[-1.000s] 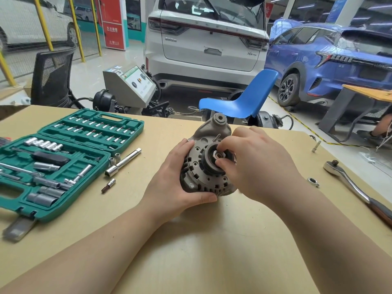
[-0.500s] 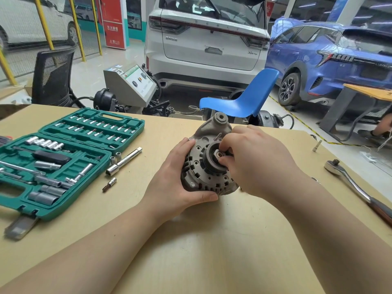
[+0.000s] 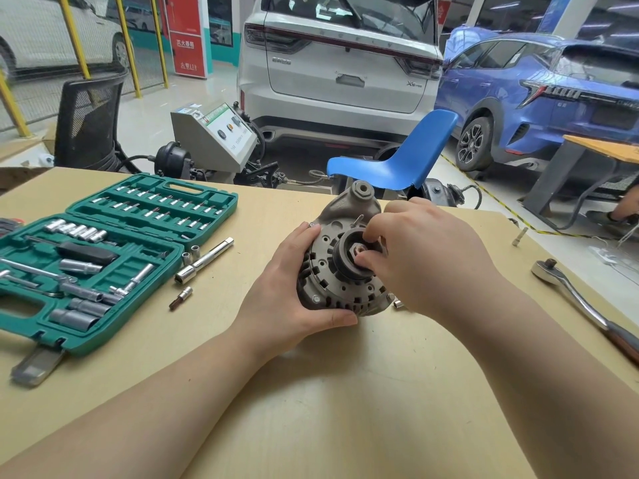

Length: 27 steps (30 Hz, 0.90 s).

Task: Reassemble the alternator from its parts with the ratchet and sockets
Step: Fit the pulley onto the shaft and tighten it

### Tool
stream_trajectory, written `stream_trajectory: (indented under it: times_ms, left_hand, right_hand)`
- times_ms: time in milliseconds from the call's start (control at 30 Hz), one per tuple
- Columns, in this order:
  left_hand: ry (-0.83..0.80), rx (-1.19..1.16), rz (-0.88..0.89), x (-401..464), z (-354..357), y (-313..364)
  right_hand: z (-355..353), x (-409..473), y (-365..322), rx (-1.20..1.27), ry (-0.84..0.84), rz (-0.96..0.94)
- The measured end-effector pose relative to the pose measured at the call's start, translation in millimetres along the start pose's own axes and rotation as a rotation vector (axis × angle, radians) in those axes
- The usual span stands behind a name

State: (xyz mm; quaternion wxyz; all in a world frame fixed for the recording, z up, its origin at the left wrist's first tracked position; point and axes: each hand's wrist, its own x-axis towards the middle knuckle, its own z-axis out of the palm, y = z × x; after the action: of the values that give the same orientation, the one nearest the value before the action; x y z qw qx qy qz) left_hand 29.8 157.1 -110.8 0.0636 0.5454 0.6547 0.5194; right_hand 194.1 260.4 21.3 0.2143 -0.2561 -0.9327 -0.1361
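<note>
The grey alternator (image 3: 325, 271) stands tilted on the wooden table (image 3: 345, 392), its pulley face turned toward me. My left hand (image 3: 287, 302) grips its housing from the left and below. My right hand (image 3: 422, 257) covers its right side, thumb and fingers pinching the nut (image 3: 358, 252) at the pulley's centre. The ratchet (image 3: 574, 299) lies at the table's right edge, apart from both hands. A small socket (image 3: 397, 304) peeks out under my right wrist.
An open green socket case (image 3: 114, 257) with several sockets and bits sits on the left. Beside it lie a long tube socket (image 3: 204, 261), two small sockets (image 3: 191, 254) and a bit (image 3: 180, 297). A bolt (image 3: 519, 236) lies at far right. A blue chair (image 3: 401, 160) and cars stand beyond.
My right fingers have shifted around the centre nut, the thumb now lower on the pulley. The alternator and my left hand stay in about the same place.
</note>
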Motion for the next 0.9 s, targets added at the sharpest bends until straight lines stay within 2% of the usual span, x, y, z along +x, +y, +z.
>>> stream_trajectory:
  times_ms: [133,433,700,900]
  left_hand:
    - [-0.003,-0.007,0.0,-0.1,0.0,-0.4]
    - [-0.009,-0.011,-0.01,-0.3,-0.3,-0.1]
    - [-0.002,-0.006,-0.008,0.2,0.7,-0.7]
    - [-0.001,-0.004,-0.013,-1.0,-0.2,0.3]
  right_hand:
    - [1.8,-0.9,-0.9,0.03,-0.038,-0.012]
    - [1.5,1.1,-8.1,-0.08,-0.037,0.013]
    - [0.3,2.0,-2.0,0.027,-0.074,0.0]
    - [5.1,3.7,-4.4,-0.017,-0.025,0.036]
